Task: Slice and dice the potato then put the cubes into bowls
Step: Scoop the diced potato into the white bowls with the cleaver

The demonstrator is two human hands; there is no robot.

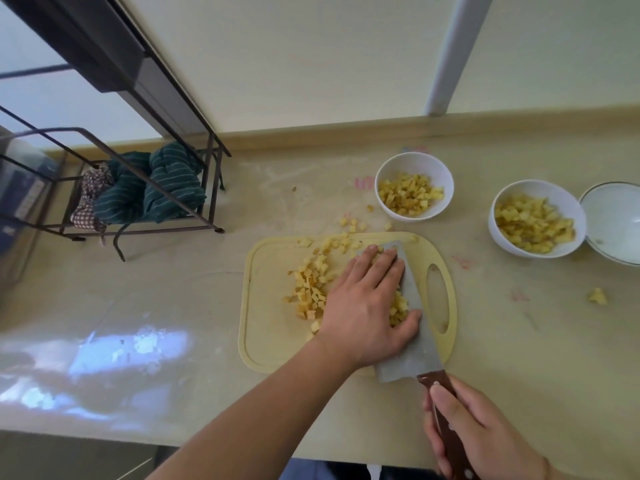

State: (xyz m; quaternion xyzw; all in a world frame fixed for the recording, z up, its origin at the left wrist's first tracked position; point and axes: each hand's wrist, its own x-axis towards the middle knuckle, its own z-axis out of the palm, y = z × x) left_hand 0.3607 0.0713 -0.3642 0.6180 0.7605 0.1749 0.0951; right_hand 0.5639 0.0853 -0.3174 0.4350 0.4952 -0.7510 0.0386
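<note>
A pale yellow cutting board (270, 327) lies on the counter with a heap of potato cubes (311, 285) on it. A cleaver (415, 337) lies flat on the board's right part, its blade under some cubes. My left hand (367, 306) rests with straight fingers on cubes against the blade. My right hand (481, 434) grips the cleaver's brown handle at the counter's front edge. Two white bowls hold cubes: one (414, 164) behind the board, another (498, 233) to its right. An empty white bowl (616, 223) stands at the far right.
A few stray cubes (353, 224) lie on the counter behind the board, and one scrap (597, 296) lies at the right. A dark wire rack (138, 188) with green striped cloth stands at the back left. The wall runs along the back.
</note>
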